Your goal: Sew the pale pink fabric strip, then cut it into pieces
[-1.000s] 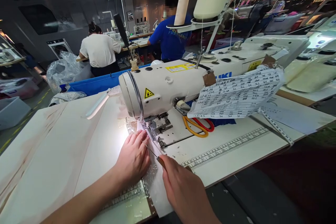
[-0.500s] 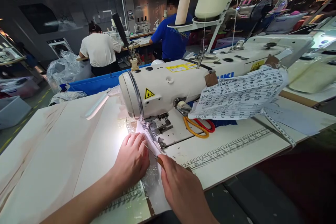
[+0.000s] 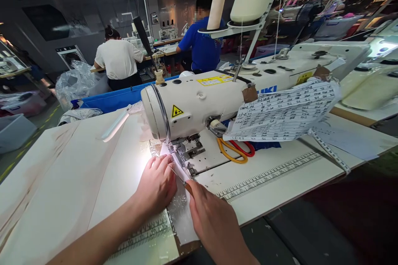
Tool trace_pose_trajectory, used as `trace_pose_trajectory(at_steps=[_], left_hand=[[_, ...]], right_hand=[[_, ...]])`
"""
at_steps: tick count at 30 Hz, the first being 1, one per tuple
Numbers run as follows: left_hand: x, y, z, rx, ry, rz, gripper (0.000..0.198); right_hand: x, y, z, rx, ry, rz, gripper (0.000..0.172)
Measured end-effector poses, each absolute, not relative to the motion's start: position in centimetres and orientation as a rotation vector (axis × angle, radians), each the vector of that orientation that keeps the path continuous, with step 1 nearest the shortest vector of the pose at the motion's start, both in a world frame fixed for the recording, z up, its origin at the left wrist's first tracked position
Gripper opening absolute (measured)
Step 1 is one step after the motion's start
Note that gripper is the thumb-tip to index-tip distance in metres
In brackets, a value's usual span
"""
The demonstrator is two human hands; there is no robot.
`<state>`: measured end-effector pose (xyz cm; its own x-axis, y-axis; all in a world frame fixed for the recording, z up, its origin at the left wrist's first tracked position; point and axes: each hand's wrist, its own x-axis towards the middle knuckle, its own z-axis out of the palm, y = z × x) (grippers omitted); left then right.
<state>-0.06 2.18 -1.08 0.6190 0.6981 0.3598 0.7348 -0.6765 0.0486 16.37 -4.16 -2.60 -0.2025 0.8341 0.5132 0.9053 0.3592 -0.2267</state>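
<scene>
My left hand (image 3: 157,185) lies flat, fingers stretched, on a narrow white fabric strip (image 3: 184,219) that runs toward the presser foot (image 3: 182,155) of a cream sewing machine (image 3: 199,101). My right hand (image 3: 214,219) is closed on a thin awl with a wooden handle (image 3: 181,180). Its metal tip points at the fabric just in front of my left fingertips. The strip hangs over the table's near edge.
Orange and red scissors (image 3: 234,149) lie right of the needle plate, under a printed paper sheet (image 3: 284,109) taped to the machine. Thread cones (image 3: 217,8) stand above. Two people sit with backs turned at far tables. A blue bin (image 3: 112,98) is behind the table.
The fabric strip has fed forward toward the presser foot, and both hands have crept forward with it. The length hanging over the table edge has shortened.
</scene>
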Motion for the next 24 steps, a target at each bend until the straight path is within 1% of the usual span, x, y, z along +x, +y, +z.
trace_pose_trajectory(at_steps=[5, 8, 13, 18, 24], left_hand=[[-0.8, 3.2, -1.3, -2.626, -1.197, -0.440, 0.029], [-1.0, 3.2, -1.2, -2.576, -1.182, -0.464, 0.030], [-0.3, 1.7, -1.1, -2.723, -1.175, -0.502, 0.027], [0.3, 0.8, -1.7, -2.773, -1.165, -0.439, 0.041], [0.2, 1.2, -1.7, -2.777, -1.209, -0.387, 0.045]], right_hand=[[16.1, -4.2, -2.2, -1.487, -2.079, -0.133, 0.026], [16.0, -4.6, -2.0, -1.470, -2.078, -0.110, 0.028], [16.0, -5.1, -2.2, -1.469, -2.071, -0.108, 0.027], [16.5, -5.5, -2.6, -1.490, -2.068, -0.130, 0.027], [17.8, -6.8, -2.7, -1.490, -2.128, -0.017, 0.028]])
